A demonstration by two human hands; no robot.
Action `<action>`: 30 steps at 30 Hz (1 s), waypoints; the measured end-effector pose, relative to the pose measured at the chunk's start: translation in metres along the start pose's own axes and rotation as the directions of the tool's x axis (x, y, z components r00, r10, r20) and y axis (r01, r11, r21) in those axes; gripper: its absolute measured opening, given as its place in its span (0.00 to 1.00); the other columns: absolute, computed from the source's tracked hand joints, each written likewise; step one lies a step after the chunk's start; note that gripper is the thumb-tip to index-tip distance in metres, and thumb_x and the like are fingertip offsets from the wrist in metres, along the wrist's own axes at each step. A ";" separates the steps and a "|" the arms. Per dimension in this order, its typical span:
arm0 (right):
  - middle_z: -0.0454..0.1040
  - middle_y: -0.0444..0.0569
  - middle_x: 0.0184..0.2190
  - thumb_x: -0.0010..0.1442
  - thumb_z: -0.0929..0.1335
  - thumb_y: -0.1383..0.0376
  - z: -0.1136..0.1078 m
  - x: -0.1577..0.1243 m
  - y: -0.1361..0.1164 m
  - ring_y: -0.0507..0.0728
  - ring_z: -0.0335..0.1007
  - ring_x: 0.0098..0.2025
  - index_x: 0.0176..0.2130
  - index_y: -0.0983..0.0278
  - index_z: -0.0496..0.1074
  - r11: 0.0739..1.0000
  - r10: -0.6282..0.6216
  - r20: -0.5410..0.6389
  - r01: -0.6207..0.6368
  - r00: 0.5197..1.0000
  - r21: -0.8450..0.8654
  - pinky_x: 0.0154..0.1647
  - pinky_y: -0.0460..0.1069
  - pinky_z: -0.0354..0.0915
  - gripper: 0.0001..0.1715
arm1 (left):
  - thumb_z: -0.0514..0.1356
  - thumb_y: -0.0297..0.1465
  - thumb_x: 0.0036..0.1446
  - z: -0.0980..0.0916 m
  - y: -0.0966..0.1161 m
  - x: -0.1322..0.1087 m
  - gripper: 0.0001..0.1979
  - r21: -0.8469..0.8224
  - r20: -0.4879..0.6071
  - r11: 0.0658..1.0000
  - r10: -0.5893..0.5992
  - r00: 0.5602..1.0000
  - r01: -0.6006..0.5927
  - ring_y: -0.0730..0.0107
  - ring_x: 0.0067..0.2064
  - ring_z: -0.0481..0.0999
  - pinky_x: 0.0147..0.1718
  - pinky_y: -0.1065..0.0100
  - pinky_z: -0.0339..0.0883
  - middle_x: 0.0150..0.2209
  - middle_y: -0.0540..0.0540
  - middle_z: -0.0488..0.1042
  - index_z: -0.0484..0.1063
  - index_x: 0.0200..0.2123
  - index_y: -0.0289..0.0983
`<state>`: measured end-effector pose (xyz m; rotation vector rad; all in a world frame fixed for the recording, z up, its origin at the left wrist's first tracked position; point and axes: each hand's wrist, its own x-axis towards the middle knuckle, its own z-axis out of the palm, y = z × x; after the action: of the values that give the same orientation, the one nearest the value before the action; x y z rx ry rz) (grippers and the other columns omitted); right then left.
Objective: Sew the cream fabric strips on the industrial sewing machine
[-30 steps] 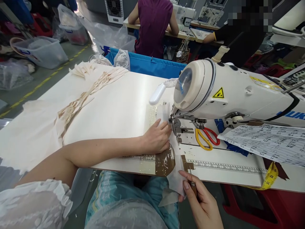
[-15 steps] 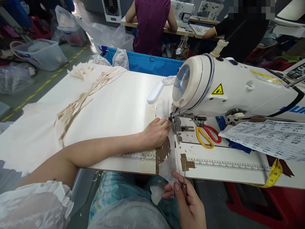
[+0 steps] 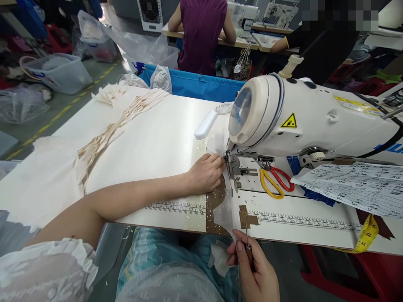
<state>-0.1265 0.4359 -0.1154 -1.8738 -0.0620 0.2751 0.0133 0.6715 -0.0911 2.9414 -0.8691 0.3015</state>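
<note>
Stretching from the left hand [image 3: 208, 173] down to the right hand [image 3: 257, 268], the white fabric [image 3: 225, 209] lies beside the sewing machine [image 3: 270, 113] and over the near edge of the desk [image 3: 147, 134]. The left's curled fingers rest on it, their grip unclear; the right is wrapped around an awl [image 3: 249, 252], fabric at its fingertips.

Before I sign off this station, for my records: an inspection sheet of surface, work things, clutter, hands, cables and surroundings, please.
Surface: long white table, ruler markings at front.
Work things: sheer white fabric strip at the rounded white sewing machine.
Clutter: red-and-yellow-handled scissors, printed white paper, yellow tape measure.
Hands: left hand on the fabric strip; right hand pinches it and holds a wooden-handled awl.
Cables: dark curved line on machine; cable or not, unclear.
Surroundings: blue fabric bin behind table; person in purple sleeveless top beyond.
</note>
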 end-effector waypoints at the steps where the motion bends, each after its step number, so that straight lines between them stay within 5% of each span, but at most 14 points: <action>1: 0.75 0.49 0.29 0.66 0.65 0.53 0.000 -0.001 0.000 0.54 0.72 0.26 0.49 0.63 0.75 1.000 -0.003 0.011 0.003 1.000 0.013 0.27 0.46 0.71 0.20 | 0.50 0.31 0.65 0.000 0.002 -0.001 0.18 -0.003 -0.011 1.000 0.015 1.000 -0.015 0.53 0.52 0.66 0.48 0.57 0.60 0.50 0.34 0.70 0.70 0.52 0.27; 15: 0.75 0.51 0.30 0.65 0.66 0.50 -0.003 0.004 -0.004 0.56 0.73 0.28 0.49 0.63 0.75 0.996 0.076 0.024 -0.077 0.997 0.039 0.29 0.48 0.72 0.23 | 0.53 0.30 0.62 0.001 0.015 -0.010 0.19 -0.037 -0.061 0.996 0.082 0.995 -0.085 0.51 0.52 0.67 0.52 0.55 0.60 0.52 0.32 0.69 0.70 0.51 0.25; 20: 0.75 0.48 0.28 0.63 0.67 0.48 0.003 -0.001 -0.018 0.55 0.72 0.28 0.46 0.62 0.77 0.991 0.130 -0.105 -0.127 0.986 0.038 0.31 0.45 0.71 0.23 | 0.53 0.31 0.61 0.002 0.016 -0.010 0.19 -0.041 -0.049 0.996 0.076 0.996 -0.078 0.51 0.52 0.67 0.53 0.56 0.60 0.52 0.33 0.69 0.71 0.50 0.25; 30: 0.78 0.47 0.52 0.63 0.67 0.45 -0.001 -0.012 -0.039 0.58 0.75 0.52 0.49 0.53 0.80 0.984 0.125 -0.096 -0.136 0.987 -0.119 0.44 0.41 0.70 0.23 | 0.52 0.31 0.63 0.003 0.011 -0.007 0.18 -0.060 -0.044 0.998 0.029 0.999 -0.032 0.50 0.54 0.65 0.54 0.54 0.62 0.54 0.32 0.68 0.70 0.51 0.24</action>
<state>-0.1343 0.4449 -0.0765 -2.0159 0.1071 0.2834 0.0025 0.6660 -0.0958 2.8571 -0.9017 0.3326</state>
